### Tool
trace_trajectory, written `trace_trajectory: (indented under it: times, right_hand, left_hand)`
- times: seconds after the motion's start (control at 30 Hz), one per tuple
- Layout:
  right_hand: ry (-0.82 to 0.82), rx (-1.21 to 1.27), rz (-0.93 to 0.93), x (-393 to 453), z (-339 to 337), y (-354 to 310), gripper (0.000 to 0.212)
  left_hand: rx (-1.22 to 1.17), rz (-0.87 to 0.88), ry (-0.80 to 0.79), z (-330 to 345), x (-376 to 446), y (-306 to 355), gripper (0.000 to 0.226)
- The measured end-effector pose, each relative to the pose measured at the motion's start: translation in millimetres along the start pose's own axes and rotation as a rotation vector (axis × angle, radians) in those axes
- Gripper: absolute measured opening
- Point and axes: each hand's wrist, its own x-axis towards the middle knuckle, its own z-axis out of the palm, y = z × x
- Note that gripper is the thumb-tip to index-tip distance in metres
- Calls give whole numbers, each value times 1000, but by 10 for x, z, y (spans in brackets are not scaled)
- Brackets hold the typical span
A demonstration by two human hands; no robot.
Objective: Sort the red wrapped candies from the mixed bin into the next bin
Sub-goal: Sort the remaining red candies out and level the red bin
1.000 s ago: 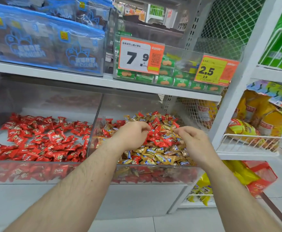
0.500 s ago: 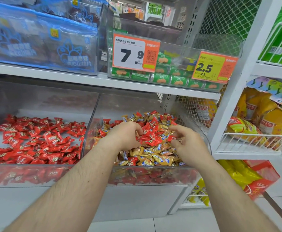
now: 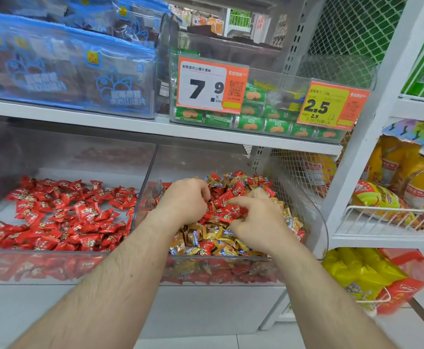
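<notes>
Head camera: two clear bins are seen side by side on the lower shelf. The mixed bin (image 3: 314, 212), on the right, is heaped with red candies (image 3: 227, 210) and gold candies (image 3: 205, 235) jumbled together. Both hands are sunk into that heap, close together yet not touching. The left hand (image 3: 184, 202) is laid over the back-left part of the pile, its fingers curled down into the red wrappers; whether a candy is actually pinched there cannot be told, since the fingertips are buried. The right hand (image 3: 258, 222) is set just beside it, forefinger stretched toward the red cluster and thumb tucked under, with the remaining fingers bent; a firm hold on any wrapper cannot be made out either. To the left, the next bin (image 3: 140, 187) is filled with red wrappers only, spread in a loose layer. Above, on the upper shelf (image 3: 105, 122), blue bags (image 3: 67, 69) are stacked at the left, and a clear box of green packets (image 3: 268, 122) is fronted by a 7.9 price tag (image 3: 210, 86) and a 2.5 price tag (image 3: 331, 104). Yellow snack bags (image 3: 407, 177) are held in a wire basket (image 3: 387, 222) at the far right.
</notes>
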Motion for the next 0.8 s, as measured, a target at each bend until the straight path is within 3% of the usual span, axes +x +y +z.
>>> trace_trajectory:
  times: [0.1, 0.23, 0.33, 0.43, 0.53, 0.6, 0.7, 0.8]
  right_hand:
    - [-115, -125, 0, 57, 62, -50, 50]
    - [-103, -159, 26, 98, 66, 13, 22]
    - [55, 23, 35, 84, 4, 72, 5]
    - [276, 336, 150, 39, -144, 118, 24]
    - [427, 487, 261, 8, -247, 174, 39]
    - [408, 469, 260, 10, -243, 204, 32]
    - [288, 334, 213, 49, -194, 195, 3]
    - [159, 183, 182, 108, -121, 137, 23]
  left_hand:
    - [143, -41, -79, 24, 13, 5, 4]
    - [285, -54, -174, 37, 29, -70, 25]
    - [289, -19, -169, 38, 31, -109, 25]
    - [221, 3, -127, 32, -17, -142, 22]
    - [90, 21, -36, 21, -63, -173, 26]
    - [-35, -4, 45, -9, -77, -148, 26]
    - [-127, -49, 164, -46, -49, -133, 22]
    - [-113, -52, 151, -14, 7, -138, 17]
